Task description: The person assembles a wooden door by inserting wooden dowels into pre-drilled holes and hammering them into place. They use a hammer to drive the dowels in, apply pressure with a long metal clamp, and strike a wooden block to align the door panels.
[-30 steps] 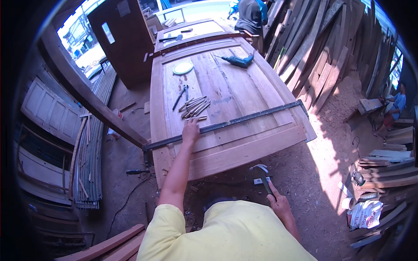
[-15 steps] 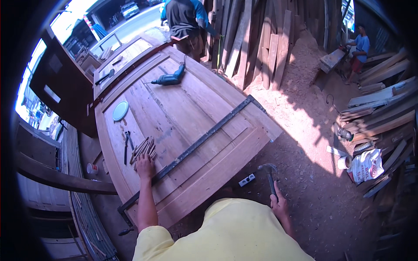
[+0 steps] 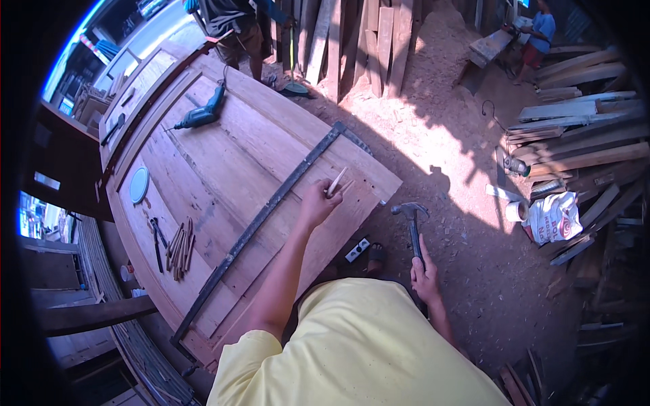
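My left hand (image 3: 318,205) is closed on slim wooden pegs (image 3: 336,181), over the near right part of a large panelled wooden door (image 3: 244,159). Low on my right, clear of the door's edge, my right hand (image 3: 425,276) grips a claw hammer (image 3: 413,227) by its handle, head up. A dark bar clamp (image 3: 261,218) crosses the door just left of my left hand. Beyond the clamp lie a loose bunch of wooden pegs (image 3: 179,252) and a pair of pincers (image 3: 158,233). Farther off on the wood rest a round pale lid (image 3: 139,185) and a teal power drill (image 3: 202,115).
A white power strip (image 3: 357,250) lies on the floor beside a sandalled foot (image 3: 376,256). Planks (image 3: 589,159) are piled at right, near a white sack (image 3: 555,218). One person (image 3: 233,30) stands past the door; another (image 3: 540,34) works at a bench.
My left hand has left the peg bunch and moved right across the clamp, carrying pegs. The hammer stays in my right hand. The whole view has shifted, moving the door leftward.
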Demonstrator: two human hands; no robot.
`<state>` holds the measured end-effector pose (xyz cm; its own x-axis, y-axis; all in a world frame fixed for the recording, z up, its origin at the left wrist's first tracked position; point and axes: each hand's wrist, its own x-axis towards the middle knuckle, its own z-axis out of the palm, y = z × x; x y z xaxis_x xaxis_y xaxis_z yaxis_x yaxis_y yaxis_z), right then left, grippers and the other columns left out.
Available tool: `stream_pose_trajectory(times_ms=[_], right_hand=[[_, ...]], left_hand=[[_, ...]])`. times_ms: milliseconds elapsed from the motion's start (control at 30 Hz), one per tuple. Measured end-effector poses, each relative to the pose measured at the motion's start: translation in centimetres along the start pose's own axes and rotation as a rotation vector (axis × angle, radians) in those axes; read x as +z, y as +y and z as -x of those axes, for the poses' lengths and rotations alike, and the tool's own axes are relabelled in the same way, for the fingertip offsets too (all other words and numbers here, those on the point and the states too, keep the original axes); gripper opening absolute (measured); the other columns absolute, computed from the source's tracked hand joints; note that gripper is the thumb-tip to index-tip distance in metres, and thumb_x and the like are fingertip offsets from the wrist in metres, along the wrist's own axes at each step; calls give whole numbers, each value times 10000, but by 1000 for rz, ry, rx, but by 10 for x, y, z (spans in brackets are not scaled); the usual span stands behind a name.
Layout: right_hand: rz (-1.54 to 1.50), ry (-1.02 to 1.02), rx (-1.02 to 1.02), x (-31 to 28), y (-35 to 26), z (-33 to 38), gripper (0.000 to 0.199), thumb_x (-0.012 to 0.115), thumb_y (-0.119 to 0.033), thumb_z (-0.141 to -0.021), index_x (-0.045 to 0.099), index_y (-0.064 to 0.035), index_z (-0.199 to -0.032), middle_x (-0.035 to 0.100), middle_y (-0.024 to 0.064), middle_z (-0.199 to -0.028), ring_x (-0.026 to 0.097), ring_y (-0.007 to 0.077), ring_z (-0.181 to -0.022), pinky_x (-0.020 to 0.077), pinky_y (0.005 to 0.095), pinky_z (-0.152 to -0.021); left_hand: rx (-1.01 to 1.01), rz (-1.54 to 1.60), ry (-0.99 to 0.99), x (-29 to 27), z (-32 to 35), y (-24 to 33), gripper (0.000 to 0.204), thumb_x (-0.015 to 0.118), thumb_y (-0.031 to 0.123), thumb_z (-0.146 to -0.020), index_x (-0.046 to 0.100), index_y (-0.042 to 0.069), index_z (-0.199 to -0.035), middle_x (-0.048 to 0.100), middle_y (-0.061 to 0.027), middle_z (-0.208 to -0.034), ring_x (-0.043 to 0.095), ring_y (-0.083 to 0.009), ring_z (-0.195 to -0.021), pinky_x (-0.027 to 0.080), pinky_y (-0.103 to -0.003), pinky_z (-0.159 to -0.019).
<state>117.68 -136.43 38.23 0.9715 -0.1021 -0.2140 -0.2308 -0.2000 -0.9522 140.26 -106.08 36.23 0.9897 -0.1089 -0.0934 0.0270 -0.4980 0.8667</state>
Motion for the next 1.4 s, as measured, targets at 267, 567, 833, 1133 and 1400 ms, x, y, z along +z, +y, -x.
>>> stream_pose_trajectory(times_ms=[267, 567, 833, 1133, 1400], right_hand=[[-38, -25, -21, -76, 16, -30, 601, 484, -200, -1124, 278, -194, -1689, 406, -63, -654, 401, 33, -536, 377, 241, -462], [-24, -68, -95, -132, 20, -83, 610, 470, -220, -1132, 241, -180, -1696, 415, -62, -654, 394, 33, -513, 372, 238, -451], [6, -83, -156, -131, -10, -107, 624, 487, -260, -1113, 271, -153, -1688, 558, -17, -761, 427, 62, -556, 419, 273, -520], [390, -92, -729, -90, -129, -129, 643, 628, -122, -1041, 391, -153, -1637, 710, 239, -923, 675, 415, -718, 541, 466, -646], [638, -328, -429, -55, -117, -177, 638, 553, -178, -1081, 312, -306, -1658, 680, 313, -887, 686, 497, -814, 501, 556, -655]], left_hand=[[-53, -386, -49, 50, -40, 22, 223, 783, 224, -817, 779, 44, -949, 731, -239, -856, 734, -391, -826, 573, -483, -761], [1, -977, -182, 87, -96, 71, 181, 753, 185, -835, 799, 26, -907, 779, -194, -964, 772, -375, -901, 624, -471, -801], [21, -864, 72, 85, -103, 100, 247, 674, 273, -946, 735, 38, -899, 744, -217, -919, 749, -378, -916, 590, -504, -738], [-33, -123, 669, 45, -6, 4, 301, 463, 199, -1071, 613, -33, -1191, 594, -223, -1053, 609, -343, -1004, 474, -441, -870], [-26, -80, 714, 84, 55, -16, 421, 571, 147, -1063, 586, 20, -1463, 514, -159, -960, 537, -288, -831, 451, -414, -761]])
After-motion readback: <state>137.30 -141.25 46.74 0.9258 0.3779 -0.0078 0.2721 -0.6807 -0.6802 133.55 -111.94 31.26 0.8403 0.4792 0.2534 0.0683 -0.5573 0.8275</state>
